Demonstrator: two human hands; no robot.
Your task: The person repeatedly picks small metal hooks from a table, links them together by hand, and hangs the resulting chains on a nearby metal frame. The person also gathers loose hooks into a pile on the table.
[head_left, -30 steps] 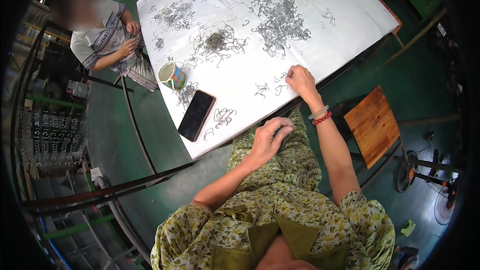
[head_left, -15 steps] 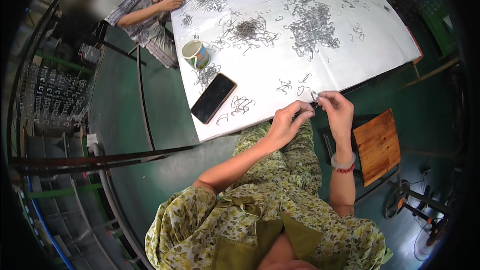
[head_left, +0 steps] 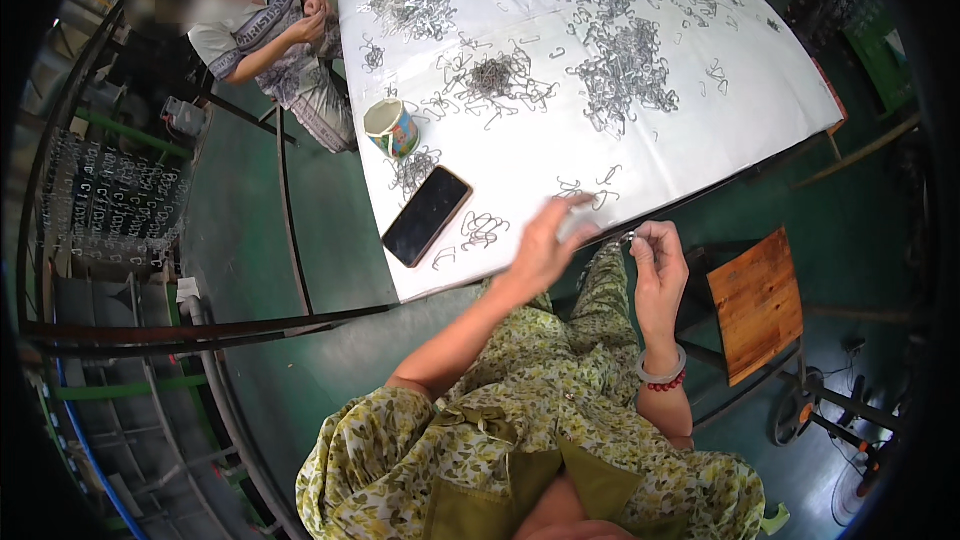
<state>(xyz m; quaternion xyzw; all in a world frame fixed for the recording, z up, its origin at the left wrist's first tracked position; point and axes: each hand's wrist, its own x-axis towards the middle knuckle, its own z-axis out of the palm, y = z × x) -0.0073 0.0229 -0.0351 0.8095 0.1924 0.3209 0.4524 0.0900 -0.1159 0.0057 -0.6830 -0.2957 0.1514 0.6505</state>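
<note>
from the head view i see my left hand [head_left: 545, 245] stretched out over the near edge of the table [head_left: 700, 130], blurred, fingers apart and reaching toward a few loose hooks [head_left: 585, 190] lying just inside that edge. nothing is gripped in it that i can tell. my right hand [head_left: 655, 260] sits just off the near edge, forearm upright, wrist bent, fingers pinched together on a small hook [head_left: 628, 237] held at the fingertips. a phone [head_left: 427, 215] lies flat near the table's left edge, with a cup [head_left: 391, 127] further along that edge. a big pile [head_left: 625, 70] covers the table's middle. a person [head_left: 270, 30] sits past the far left corner, hands together.
</note>
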